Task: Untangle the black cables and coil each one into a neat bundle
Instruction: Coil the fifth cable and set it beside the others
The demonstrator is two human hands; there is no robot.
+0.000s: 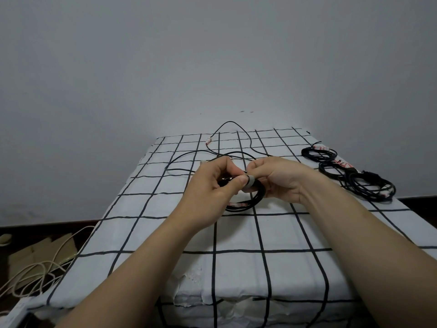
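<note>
1. My left hand (208,188) and right hand (279,181) meet over the middle of the checked tablecloth (236,233), with the fingertips almost touching.
2. Between them I hold a coiled black cable (250,204). Its loops hang out at 6 o'clock from my fingertips. I cannot tell whether the lowest loop rests on the cloth.
3. A grey band (251,180) wraps the top of the coil, right where both sets of fingers come together.
4. My left thumb presses the band from 9 o'clock and the forefinger curls over it, so these fingers are clamped on the band.
5. My right fingers are curled tight at 3 o'clock of the band, pinching the coil's strands just beside it.
6. At 12 o'clock beyond my hands, a loose black cable (230,122) sprawls across the cloth, with one stretch arching up in front of the wall.
7. At 2 o'clock, near the table's right edge, lie three coiled bundles (316,154), well apart from my hands.
8. At 8 o'clock, on the floor, lies some cardboard (35,254).
</note>
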